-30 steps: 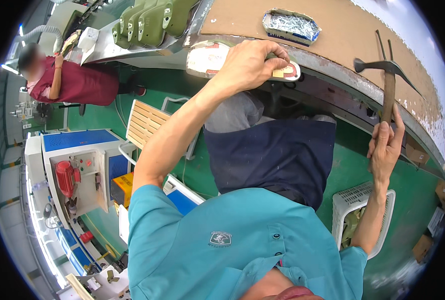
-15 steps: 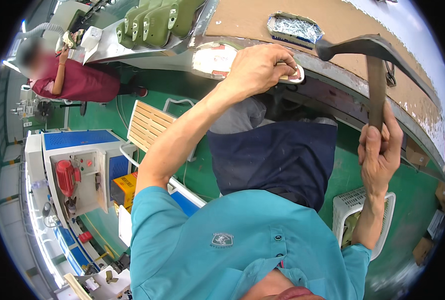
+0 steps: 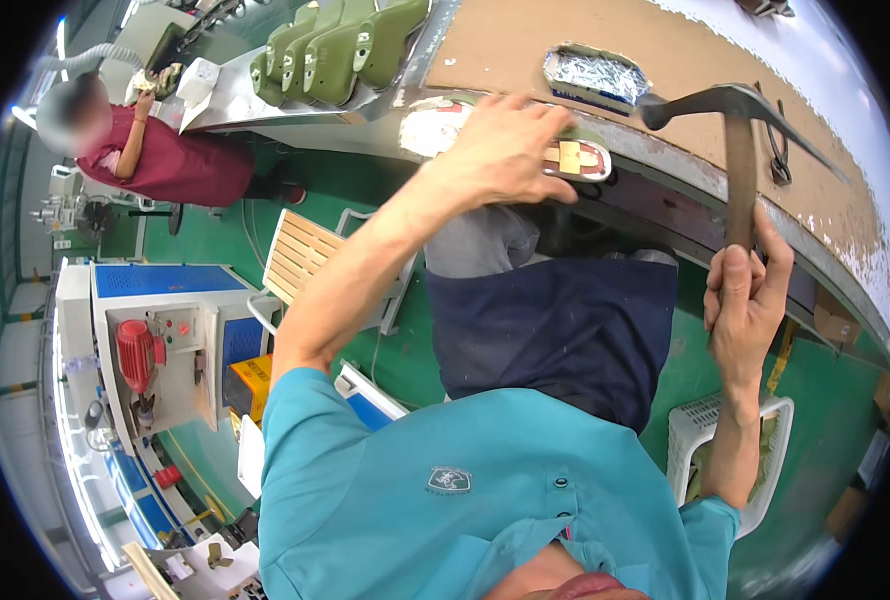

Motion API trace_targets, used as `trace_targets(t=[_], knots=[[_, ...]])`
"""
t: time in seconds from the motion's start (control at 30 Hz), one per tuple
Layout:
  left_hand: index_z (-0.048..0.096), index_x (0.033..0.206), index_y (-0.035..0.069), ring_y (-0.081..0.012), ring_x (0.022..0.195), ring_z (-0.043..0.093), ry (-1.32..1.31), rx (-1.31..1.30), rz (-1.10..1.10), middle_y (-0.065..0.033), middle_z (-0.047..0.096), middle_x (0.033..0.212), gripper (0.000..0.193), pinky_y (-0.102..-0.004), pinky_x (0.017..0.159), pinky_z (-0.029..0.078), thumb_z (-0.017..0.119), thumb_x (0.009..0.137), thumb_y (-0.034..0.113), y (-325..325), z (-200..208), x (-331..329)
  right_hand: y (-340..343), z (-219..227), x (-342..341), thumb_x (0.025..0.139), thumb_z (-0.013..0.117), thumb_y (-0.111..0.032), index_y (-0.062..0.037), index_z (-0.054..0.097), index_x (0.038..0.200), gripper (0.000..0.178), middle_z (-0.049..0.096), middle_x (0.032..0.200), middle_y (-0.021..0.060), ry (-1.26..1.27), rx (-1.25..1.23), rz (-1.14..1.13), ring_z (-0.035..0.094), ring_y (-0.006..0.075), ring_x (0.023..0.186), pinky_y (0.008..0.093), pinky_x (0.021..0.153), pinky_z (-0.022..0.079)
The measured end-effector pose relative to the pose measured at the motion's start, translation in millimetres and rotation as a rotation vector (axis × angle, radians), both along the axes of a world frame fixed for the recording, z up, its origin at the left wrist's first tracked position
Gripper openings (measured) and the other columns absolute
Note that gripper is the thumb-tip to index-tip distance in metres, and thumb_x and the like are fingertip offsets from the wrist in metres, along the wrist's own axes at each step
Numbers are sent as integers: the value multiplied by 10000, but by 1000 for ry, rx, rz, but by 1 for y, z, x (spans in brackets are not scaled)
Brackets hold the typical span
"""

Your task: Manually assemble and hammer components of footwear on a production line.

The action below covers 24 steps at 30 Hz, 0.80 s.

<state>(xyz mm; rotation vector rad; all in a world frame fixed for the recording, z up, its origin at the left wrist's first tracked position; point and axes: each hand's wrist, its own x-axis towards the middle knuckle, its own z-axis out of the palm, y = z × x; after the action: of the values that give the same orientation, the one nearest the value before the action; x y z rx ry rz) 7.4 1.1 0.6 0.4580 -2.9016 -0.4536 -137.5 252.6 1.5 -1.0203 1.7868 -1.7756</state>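
Observation:
A shoe last (image 3: 593,160) with a white and red underside lies sole up along the near edge of the bench. Across its middle goes my left hand (image 3: 505,150), thumb on the near side and fingers toward the far side, holding it; the palm hides the part beneath. A small yellowish patch shows on the toe end, beside the thumb. Raised on the right, my right hand (image 3: 747,310) is closed round the wooden handle of a hammer (image 3: 739,180). Its dark, curved head is over the bench top, apart from the last.
An open box of nails (image 3: 595,78) sits on the brown bench top (image 3: 495,50). Dark pliers (image 3: 777,150) lie beyond the hammer. Green lasts (image 3: 340,60) stand at far left, near a co-worker in red (image 3: 180,160). A white basket (image 3: 695,430) is below my right arm.
My left fingers have gone from a pinch over the toe end to a wider grasp round the middle, uncovering the yellowish patch. The hammer has shifted slightly left in view.

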Motion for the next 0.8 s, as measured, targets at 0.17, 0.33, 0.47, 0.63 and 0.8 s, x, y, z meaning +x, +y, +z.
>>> trace_targets(t=[0.17,0.33,0.47,0.63,0.8], knots=[[590,1149,135,-276,1000,589,-64,-132,-73,-95,641,1014,539,-396,907,408,705,725,448,-16,-5,7,9,7,-7,990,452,-162,-95,272,1438,488,454,659,-9,-102,164,-39,339,17,409,168,349,287],[589,1136,138,-270,976,591,-39,-150,-94,-83,634,1029,505,-386,880,411,686,746,443,-19,-7,3,16,-1,-2,981,470,-134,-77,275,1425,488,476,670,-14,10,-160,-134,354,22,440,168,377,284],[589,1126,145,-283,960,588,-54,-136,-61,-85,621,1034,486,-392,880,410,684,743,427,-16,-8,2,23,-15,-7,961,510,-104,-90,430,1370,417,543,803,-10,111,224,52,371,32,575,176,515,344],[592,1124,150,-292,950,590,-79,-148,0,-96,609,1034,490,-398,875,413,684,732,430,-9,-7,-1,15,2,-12,952,535,-113,-86,428,1370,432,512,690,-28,243,82,-105,363,28,553,169,499,321],[596,1120,150,-301,944,593,-66,-137,23,-109,606,1027,500,-412,863,421,683,725,443,-9,-9,3,1,55,-11,983,461,-131,-90,249,1440,505,478,623,50,311,-249,-194,341,37,401,174,358,270]])
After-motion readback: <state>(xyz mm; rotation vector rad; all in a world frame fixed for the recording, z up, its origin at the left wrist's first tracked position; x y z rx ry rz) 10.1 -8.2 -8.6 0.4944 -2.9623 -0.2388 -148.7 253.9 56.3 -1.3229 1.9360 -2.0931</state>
